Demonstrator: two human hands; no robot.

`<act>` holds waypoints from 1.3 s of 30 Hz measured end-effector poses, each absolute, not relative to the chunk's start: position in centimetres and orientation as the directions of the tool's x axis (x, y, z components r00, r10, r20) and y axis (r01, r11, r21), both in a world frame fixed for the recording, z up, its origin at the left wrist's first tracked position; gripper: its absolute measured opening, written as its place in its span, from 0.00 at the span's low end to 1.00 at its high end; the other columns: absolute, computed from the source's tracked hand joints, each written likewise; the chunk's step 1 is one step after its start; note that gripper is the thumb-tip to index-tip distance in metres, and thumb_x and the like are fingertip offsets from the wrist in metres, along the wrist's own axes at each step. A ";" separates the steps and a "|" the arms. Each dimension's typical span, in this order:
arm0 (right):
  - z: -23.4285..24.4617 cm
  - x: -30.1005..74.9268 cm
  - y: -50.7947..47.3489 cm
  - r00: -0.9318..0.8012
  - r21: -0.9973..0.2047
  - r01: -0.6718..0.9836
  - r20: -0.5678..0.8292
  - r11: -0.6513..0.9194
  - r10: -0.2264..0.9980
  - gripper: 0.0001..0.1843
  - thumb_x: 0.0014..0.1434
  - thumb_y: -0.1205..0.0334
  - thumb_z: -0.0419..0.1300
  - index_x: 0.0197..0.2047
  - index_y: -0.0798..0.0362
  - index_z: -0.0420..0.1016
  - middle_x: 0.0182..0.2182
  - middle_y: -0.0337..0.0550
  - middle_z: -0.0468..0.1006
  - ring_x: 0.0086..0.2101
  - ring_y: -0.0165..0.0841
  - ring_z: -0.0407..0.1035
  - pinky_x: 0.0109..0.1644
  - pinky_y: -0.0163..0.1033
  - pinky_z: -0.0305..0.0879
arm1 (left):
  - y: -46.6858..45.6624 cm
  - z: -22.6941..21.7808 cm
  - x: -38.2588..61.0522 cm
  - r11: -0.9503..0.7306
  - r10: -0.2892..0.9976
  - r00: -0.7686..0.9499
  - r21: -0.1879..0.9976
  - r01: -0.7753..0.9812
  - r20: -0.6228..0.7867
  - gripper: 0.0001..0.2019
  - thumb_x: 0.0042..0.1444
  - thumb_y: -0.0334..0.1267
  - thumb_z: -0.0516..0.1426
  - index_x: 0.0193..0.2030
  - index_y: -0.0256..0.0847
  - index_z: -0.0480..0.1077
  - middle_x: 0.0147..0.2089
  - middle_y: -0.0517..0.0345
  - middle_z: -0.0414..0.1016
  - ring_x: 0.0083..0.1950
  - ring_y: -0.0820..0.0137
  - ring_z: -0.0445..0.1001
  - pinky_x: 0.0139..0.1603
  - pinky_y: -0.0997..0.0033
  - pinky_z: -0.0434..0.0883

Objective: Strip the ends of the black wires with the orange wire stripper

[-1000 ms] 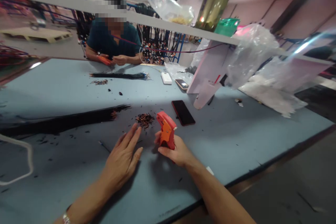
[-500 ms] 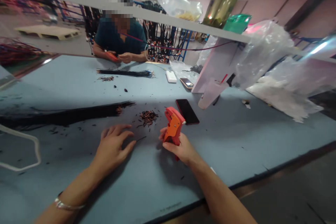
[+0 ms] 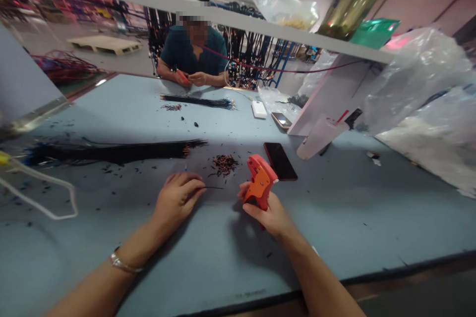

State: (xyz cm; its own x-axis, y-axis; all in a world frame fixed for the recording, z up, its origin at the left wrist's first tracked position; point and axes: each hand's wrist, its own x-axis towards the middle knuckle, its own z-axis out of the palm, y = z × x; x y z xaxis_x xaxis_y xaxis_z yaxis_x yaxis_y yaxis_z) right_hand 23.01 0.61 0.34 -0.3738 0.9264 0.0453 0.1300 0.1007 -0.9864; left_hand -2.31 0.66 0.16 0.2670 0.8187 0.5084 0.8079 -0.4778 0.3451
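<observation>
My left hand (image 3: 181,195) pinches a thin black wire (image 3: 214,187) between thumb and fingertips, its end pointing right. Wrapped around a red and orange wire stripper (image 3: 260,181) is my right hand (image 3: 268,211), with the tool's head tilted up and to the left. No wire shows in the tool's jaws. Beyond my left hand lies a long bundle of black wires (image 3: 122,153) with coppery ends on its right. A small pile of black and copper-coloured scraps (image 3: 224,164) sits between the bundle and the stripper.
A dark phone (image 3: 280,161) lies behind the stripper. Across the blue table, a person (image 3: 193,54) holds a red tool beside another wire bundle (image 3: 201,101). A plastic cup (image 3: 320,138) leans near the shelf support. A white loop (image 3: 70,198) stands at left.
My left hand's fingers have closed onto the thin wire, where thumb and fingers were apart before. My right hand keeps its grip on the stripper. The whole view has shifted.
</observation>
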 end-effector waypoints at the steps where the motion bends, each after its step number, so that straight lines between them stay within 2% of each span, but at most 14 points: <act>1: 0.3 23.0 0.6 -0.374 -0.987 0.130 0.042 0.098 0.927 0.20 0.52 0.58 0.62 0.48 0.52 0.68 0.40 0.45 0.74 0.42 0.39 0.70 0.49 0.48 0.66 | 0.6 0.1 -2.3 -0.498 0.801 0.266 0.351 0.793 0.536 0.08 0.61 0.37 0.54 0.35 0.42 0.74 0.34 0.57 0.77 0.35 0.68 0.73 0.42 0.66 0.66; 4: 0.3 23.0 0.6 -0.370 -0.984 0.143 0.044 0.104 0.928 0.21 0.52 0.58 0.62 0.49 0.53 0.68 0.41 0.46 0.74 0.42 0.39 0.70 0.49 0.48 0.65 | 0.2 -0.1 -1.9 -0.559 0.752 0.301 0.326 0.762 0.586 0.08 0.62 0.37 0.54 0.36 0.41 0.74 0.25 0.61 0.71 0.28 0.72 0.69 0.31 0.74 0.64; 10: 0.3 23.1 0.7 -0.372 -0.976 0.170 0.064 0.136 0.926 0.21 0.52 0.56 0.62 0.49 0.52 0.68 0.42 0.47 0.74 0.44 0.40 0.69 0.50 0.48 0.63 | -0.6 0.0 -1.3 -0.594 0.678 0.328 0.228 0.771 0.658 0.07 0.62 0.34 0.53 0.36 0.40 0.72 0.23 0.64 0.65 0.22 0.77 0.63 0.25 0.77 0.59; 14: 0.1 22.9 0.6 -0.386 -0.975 0.159 0.084 0.156 0.919 0.19 0.51 0.58 0.62 0.47 0.51 0.69 0.40 0.45 0.73 0.43 0.40 0.69 0.50 0.47 0.63 | -0.8 0.4 -1.3 -0.570 0.575 0.424 -0.029 0.821 0.699 0.10 0.61 0.30 0.50 0.34 0.41 0.71 0.21 0.65 0.63 0.21 0.75 0.59 0.23 0.72 0.54; 18: -0.1 22.8 0.5 -0.363 -0.979 0.136 0.095 0.154 0.927 0.19 0.52 0.59 0.62 0.47 0.51 0.68 0.38 0.44 0.73 0.41 0.38 0.69 0.48 0.46 0.64 | -1.3 0.9 -1.3 -0.528 0.454 0.536 -0.270 0.805 0.712 0.09 0.60 0.26 0.52 0.38 0.40 0.72 0.21 0.64 0.66 0.22 0.73 0.59 0.25 0.70 0.54; 21: -0.2 22.7 0.5 -0.360 -0.981 0.130 0.091 0.147 0.929 0.19 0.51 0.59 0.62 0.47 0.50 0.68 0.38 0.43 0.73 0.40 0.38 0.69 0.46 0.45 0.66 | -1.5 1.2 -1.2 -0.496 0.440 0.561 -0.331 0.802 0.701 0.09 0.58 0.25 0.53 0.40 0.40 0.73 0.22 0.63 0.69 0.23 0.73 0.61 0.26 0.69 0.55; 23: -0.2 22.8 0.6 -0.367 -0.979 0.135 0.096 0.155 0.925 0.19 0.51 0.59 0.62 0.47 0.50 0.68 0.38 0.43 0.73 0.40 0.38 0.70 0.46 0.46 0.66 | -1.3 1.1 -1.2 -0.443 0.501 0.533 -0.326 0.835 0.682 0.11 0.57 0.24 0.52 0.37 0.40 0.73 0.22 0.62 0.70 0.22 0.72 0.62 0.25 0.68 0.55; 26: -0.3 22.8 0.6 -0.373 -0.975 0.139 0.109 0.172 0.921 0.18 0.52 0.60 0.62 0.47 0.51 0.68 0.38 0.44 0.73 0.41 0.38 0.69 0.48 0.46 0.65 | -0.8 0.6 -1.2 -0.335 0.679 0.412 -0.243 0.910 0.607 0.12 0.54 0.23 0.51 0.28 0.40 0.72 0.21 0.59 0.70 0.21 0.71 0.63 0.23 0.67 0.52; 28: -0.3 22.8 0.6 -0.374 -0.975 0.135 0.114 0.175 0.921 0.18 0.52 0.60 0.61 0.47 0.51 0.68 0.38 0.44 0.73 0.41 0.38 0.69 0.48 0.46 0.65 | -0.5 0.2 -1.2 -0.287 0.777 0.292 -0.098 0.953 0.557 0.11 0.55 0.27 0.52 0.26 0.40 0.72 0.23 0.58 0.72 0.20 0.71 0.64 0.22 0.68 0.51; 31: -0.2 22.8 0.6 -0.382 -0.977 0.127 0.109 0.169 0.918 0.18 0.52 0.60 0.61 0.47 0.51 0.68 0.39 0.44 0.72 0.41 0.38 0.68 0.49 0.46 0.65 | -0.2 0.0 -1.3 -0.310 0.876 0.144 0.310 0.899 0.460 0.10 0.60 0.35 0.51 0.32 0.39 0.72 0.27 0.59 0.74 0.23 0.73 0.67 0.25 0.73 0.58; 33: -0.1 22.7 0.6 -0.386 -0.979 0.126 0.102 0.161 0.917 0.18 0.52 0.60 0.61 0.47 0.51 0.67 0.39 0.44 0.72 0.42 0.38 0.68 0.49 0.47 0.64 | 0.0 0.2 -1.4 -0.304 0.930 0.100 0.586 0.751 0.354 0.11 0.60 0.39 0.51 0.33 0.39 0.71 0.27 0.62 0.73 0.26 0.74 0.69 0.29 0.76 0.63; 34: 0.0 22.7 0.6 -0.390 -0.980 0.124 0.098 0.157 0.916 0.18 0.52 0.61 0.61 0.47 0.51 0.67 0.39 0.44 0.72 0.42 0.38 0.68 0.50 0.47 0.64 | 0.1 0.4 -1.4 -0.279 0.949 0.087 0.685 0.673 0.302 0.11 0.60 0.40 0.51 0.32 0.39 0.70 0.26 0.62 0.72 0.27 0.74 0.69 0.30 0.77 0.64; 36: 0.2 22.8 0.5 -0.399 -0.983 0.108 0.095 0.150 0.912 0.19 0.52 0.61 0.62 0.48 0.51 0.67 0.40 0.44 0.72 0.43 0.38 0.68 0.52 0.48 0.63 | 0.4 0.7 -1.5 -0.213 0.974 0.053 0.805 0.554 0.221 0.12 0.59 0.43 0.52 0.31 0.39 0.70 0.26 0.62 0.71 0.29 0.73 0.69 0.32 0.77 0.65; 39: 0.5 23.0 0.4 -0.420 -0.991 0.081 0.066 0.110 0.905 0.22 0.50 0.61 0.63 0.49 0.50 0.67 0.42 0.44 0.71 0.45 0.38 0.67 0.51 0.47 0.63 | 0.6 1.0 -1.7 -0.166 0.984 0.017 0.870 0.465 0.178 0.12 0.58 0.44 0.53 0.31 0.39 0.71 0.28 0.60 0.73 0.32 0.71 0.70 0.33 0.75 0.66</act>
